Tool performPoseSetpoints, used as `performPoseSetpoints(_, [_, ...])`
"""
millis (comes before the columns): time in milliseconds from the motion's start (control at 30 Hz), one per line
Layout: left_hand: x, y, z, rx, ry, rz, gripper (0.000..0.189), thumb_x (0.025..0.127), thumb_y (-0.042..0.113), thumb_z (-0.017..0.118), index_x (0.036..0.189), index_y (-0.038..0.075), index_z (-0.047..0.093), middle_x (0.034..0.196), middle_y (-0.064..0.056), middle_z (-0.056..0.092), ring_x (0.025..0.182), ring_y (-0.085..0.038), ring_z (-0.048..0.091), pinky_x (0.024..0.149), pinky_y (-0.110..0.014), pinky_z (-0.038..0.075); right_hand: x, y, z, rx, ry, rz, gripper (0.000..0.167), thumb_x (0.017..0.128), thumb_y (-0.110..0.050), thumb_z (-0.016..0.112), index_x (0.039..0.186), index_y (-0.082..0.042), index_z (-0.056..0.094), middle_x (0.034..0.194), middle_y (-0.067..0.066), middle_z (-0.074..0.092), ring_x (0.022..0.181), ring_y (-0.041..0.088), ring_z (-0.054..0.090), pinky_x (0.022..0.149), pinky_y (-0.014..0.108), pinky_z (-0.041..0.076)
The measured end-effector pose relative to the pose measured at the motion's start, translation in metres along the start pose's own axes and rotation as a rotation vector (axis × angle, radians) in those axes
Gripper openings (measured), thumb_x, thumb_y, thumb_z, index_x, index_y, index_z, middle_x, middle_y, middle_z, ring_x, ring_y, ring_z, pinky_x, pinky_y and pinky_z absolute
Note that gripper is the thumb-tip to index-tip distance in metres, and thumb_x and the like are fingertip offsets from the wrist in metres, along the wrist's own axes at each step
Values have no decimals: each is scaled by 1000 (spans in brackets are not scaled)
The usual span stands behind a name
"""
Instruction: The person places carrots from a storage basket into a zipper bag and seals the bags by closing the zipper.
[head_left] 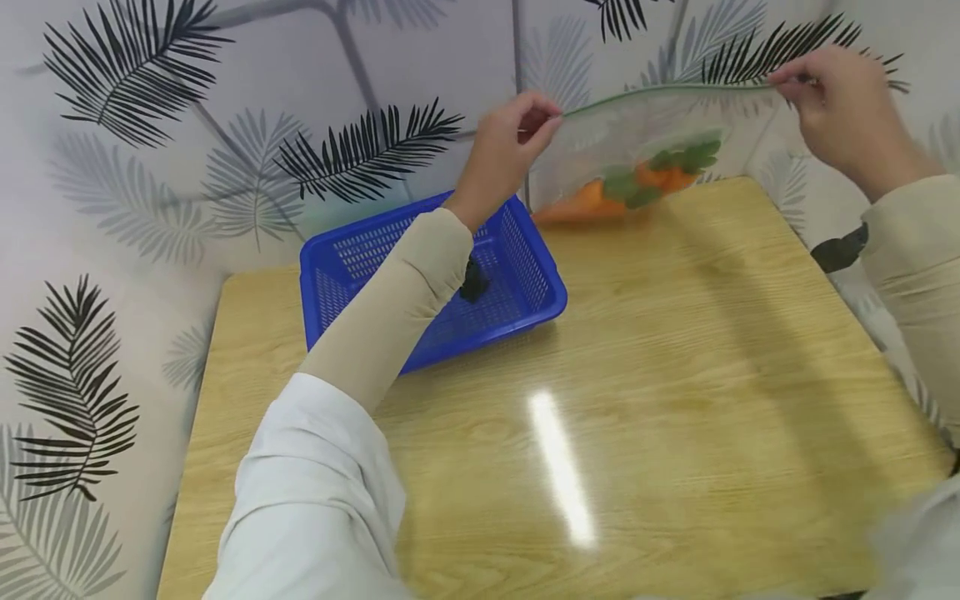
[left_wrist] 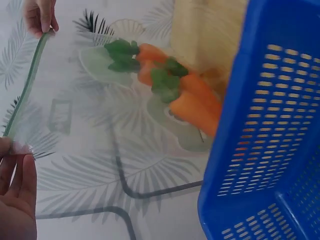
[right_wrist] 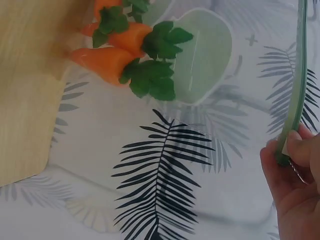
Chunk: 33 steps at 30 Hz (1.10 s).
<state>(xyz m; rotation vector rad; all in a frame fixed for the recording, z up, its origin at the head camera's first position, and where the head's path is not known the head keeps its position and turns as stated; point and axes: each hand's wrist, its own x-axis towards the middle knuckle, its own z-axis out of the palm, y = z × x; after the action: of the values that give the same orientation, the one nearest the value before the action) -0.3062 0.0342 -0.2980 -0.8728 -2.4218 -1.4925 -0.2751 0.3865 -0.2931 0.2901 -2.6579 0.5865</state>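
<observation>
A clear zip bag with a green zip strip hangs stretched between both hands at the table's far edge. Inside it lie several orange carrots with green leafy tops, gathered at the bottom. My left hand pinches the left end of the strip, and my right hand pinches the right end between thumb and fingers. Pale green printed shapes show on the bag. Its lower edge hangs close over the wooden table.
A blue perforated basket stands at the table's far left, beneath my left forearm. A small black thing lies in it, partly hidden by the sleeve. Behind the table is a pale leaf-patterned wall covering. A dark object shows beyond the right edge.
</observation>
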Motion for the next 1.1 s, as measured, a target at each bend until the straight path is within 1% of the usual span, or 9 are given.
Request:
performPoseSetpoints(67, [-8,1,2,7,-53,19,16,92,14,58,104,4,61,97,-4,64,89,-8,58,80,-18,46,-12,3,-1,-13,-17,-17,29,99,-7,39,116,7,58,111,25,55,98,38,48,87,47,39])
performPoseSetpoints(233, [-33,6,6,10,-173,32,17,92,11,57,107,2,61,100,-6,64,91,-9,59,81,-18,46,-37,5,-2,-19,-46,-67,26,98,-8,44,113,5,61,108,22,59,97,35,50,91,23,39])
performPoseSetpoints(300, [-44,9,9,32,-226,7,19,93,11,56,110,3,60,104,-5,64,93,-9,59,82,-17,46,-46,4,-2,-13,-77,-81,24,97,-6,46,112,6,61,108,23,59,97,36,51,92,27,41])
performPoseSetpoints(433, [-63,16,17,123,-331,-35,23,94,13,54,116,7,60,109,-1,63,95,-6,57,82,-15,44,-63,6,-1,-15,-146,-83,22,96,0,47,111,9,59,109,27,57,100,42,50,83,56,41])
performPoseSetpoints(600, [-83,23,29,224,-436,-17,23,95,13,51,116,10,61,107,1,62,90,-5,55,79,-16,43,-81,11,3,-41,-153,-101,19,92,6,51,106,8,62,105,27,59,96,41,52,78,54,41])
performPoseSetpoints(700, [-93,26,37,295,-491,28,22,96,11,49,115,9,60,108,0,61,92,-6,54,79,-15,42,-90,15,8,-41,-147,-135,17,89,7,55,103,7,64,101,25,62,91,39,55,75,50,42])
performPoseSetpoints(900, [-117,28,54,521,-525,223,16,95,8,49,105,12,60,102,3,58,95,-8,50,84,-16,37,-115,23,17,-53,-235,-150,16,86,6,59,100,4,66,99,23,64,84,38,60,70,49,46])
performPoseSetpoints(1033, [-138,30,68,623,-582,258,18,94,6,49,108,11,60,104,2,60,96,-10,54,85,-18,41,-130,26,21,-28,-372,-93,14,88,4,58,99,2,66,97,21,65,83,39,62,68,50,49])
performPoseSetpoints(1100, [-149,32,72,659,-630,230,22,94,6,51,114,10,59,107,1,60,97,-11,55,83,-18,43,-135,25,24,-6,-438,-55,14,90,2,57,100,2,66,95,20,65,83,39,62,69,51,49])
